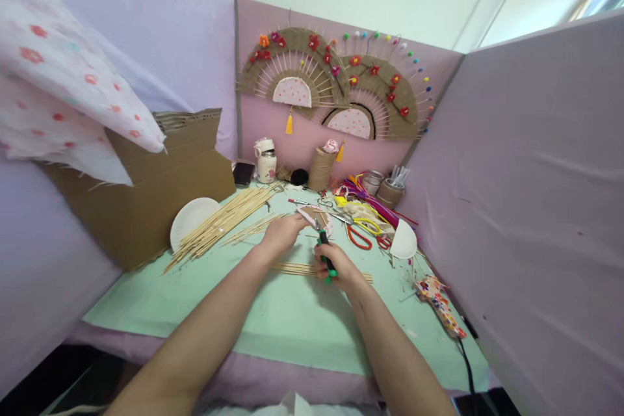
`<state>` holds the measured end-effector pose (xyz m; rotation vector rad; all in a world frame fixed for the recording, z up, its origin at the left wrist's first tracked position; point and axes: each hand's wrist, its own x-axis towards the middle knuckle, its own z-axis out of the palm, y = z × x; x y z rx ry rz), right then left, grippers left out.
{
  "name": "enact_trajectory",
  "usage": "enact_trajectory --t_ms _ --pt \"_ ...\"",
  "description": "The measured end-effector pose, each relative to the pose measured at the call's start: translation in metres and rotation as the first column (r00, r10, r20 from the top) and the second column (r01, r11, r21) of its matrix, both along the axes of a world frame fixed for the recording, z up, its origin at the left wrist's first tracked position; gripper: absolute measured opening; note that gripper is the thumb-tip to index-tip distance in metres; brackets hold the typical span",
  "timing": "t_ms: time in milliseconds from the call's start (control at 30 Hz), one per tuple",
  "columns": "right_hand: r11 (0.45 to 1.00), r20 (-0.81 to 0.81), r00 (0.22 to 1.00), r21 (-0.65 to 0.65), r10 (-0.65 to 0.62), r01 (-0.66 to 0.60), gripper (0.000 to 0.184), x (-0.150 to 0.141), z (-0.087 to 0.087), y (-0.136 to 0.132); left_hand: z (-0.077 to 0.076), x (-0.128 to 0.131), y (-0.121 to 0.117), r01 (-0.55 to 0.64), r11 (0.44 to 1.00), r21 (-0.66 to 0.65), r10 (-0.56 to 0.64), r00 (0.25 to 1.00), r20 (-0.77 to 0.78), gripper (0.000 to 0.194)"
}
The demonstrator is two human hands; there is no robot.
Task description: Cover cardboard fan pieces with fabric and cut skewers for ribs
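Observation:
My right hand (336, 263) is closed around the black and green handles of a pair of pliers (325, 253). The jaws point away from me and meet a small cardboard piece (312, 213) edged with pink and white fabric. Whether they bite on a stick there is too small to tell. My left hand (285, 234) grips the near left edge of that piece, its fingers partly hidden. Under and beside my right hand lies a short row of thin bamboo sticks (295, 268).
A large pile of bamboo sticks (229, 218) rests over a white paper plate (188, 221) at left. Red-handled scissors (359, 238), yellow-handled scissors (368, 227) and a white half plate (404, 240) lie at right. A corded, flower-patterned glue gun (441, 305) is near the right edge.

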<state>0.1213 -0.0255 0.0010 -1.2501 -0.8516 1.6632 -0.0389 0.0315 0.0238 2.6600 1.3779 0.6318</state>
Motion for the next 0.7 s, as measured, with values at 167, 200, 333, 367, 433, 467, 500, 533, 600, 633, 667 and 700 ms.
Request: enact_trajectory --t_ms 167,200,333,367,433,467,500,533,600,633,667,700 --pt "0.976 -0.074 0.987 0.156 -0.141 0.151 0.032 0.009 0.006 0.004 -0.003 0.002 0.002 -0.024 1.000 -0.003 0.024 1.000 0.013 0.036" --pt "0.963 -0.105 0.980 0.193 -0.171 0.189 0.034 0.011 0.008 0.005 -0.004 0.004 0.002 -0.036 0.999 -0.004 0.036 0.999 0.003 0.034" --pt "0.897 -0.185 0.944 0.305 -0.274 0.320 0.041 0.029 0.025 0.005 -0.010 0.015 -0.002 -0.042 0.999 -0.025 0.040 0.996 -0.079 0.024" --pt "0.887 -0.178 0.944 0.329 -0.278 0.324 0.041 0.036 0.029 0.005 -0.011 0.020 -0.005 -0.026 0.999 -0.040 0.021 0.994 -0.112 0.023" --pt "0.865 -0.157 0.947 0.386 -0.281 0.321 0.041 0.050 0.034 0.007 -0.015 0.029 -0.011 0.024 0.997 -0.077 -0.037 0.985 -0.169 0.021" --pt "0.854 -0.148 0.949 0.413 -0.278 0.315 0.041 0.057 0.035 0.009 -0.018 0.034 -0.014 0.053 0.994 -0.095 -0.070 0.980 -0.186 0.020" --pt "0.839 -0.141 0.947 0.440 -0.287 0.320 0.042 0.064 0.034 0.012 -0.020 0.038 -0.017 0.083 0.991 -0.108 -0.103 0.976 -0.193 0.019" --pt "0.826 -0.131 0.945 0.460 -0.298 0.325 0.043 0.069 0.031 0.014 -0.023 0.042 -0.019 0.112 0.987 -0.118 -0.134 0.972 -0.194 0.018" --pt "0.798 -0.119 0.927 0.478 -0.356 0.368 0.047 0.077 0.023 0.019 -0.028 0.049 -0.023 0.158 0.979 -0.133 -0.181 0.965 -0.190 0.018" --pt "0.788 -0.114 0.914 0.471 -0.390 0.396 0.048 0.079 0.019 0.020 -0.030 0.052 -0.023 0.173 0.975 -0.138 -0.197 0.962 -0.189 0.018" --pt "0.780 -0.113 0.900 0.461 -0.422 0.424 0.049 0.080 0.015 0.021 -0.032 0.054 -0.024 0.185 0.972 -0.144 -0.210 0.959 -0.191 0.019" --pt "0.773 -0.114 0.889 0.454 -0.443 0.443 0.049 0.080 0.011 0.022 -0.033 0.056 -0.024 0.194 0.970 -0.147 -0.221 0.956 -0.195 0.020"
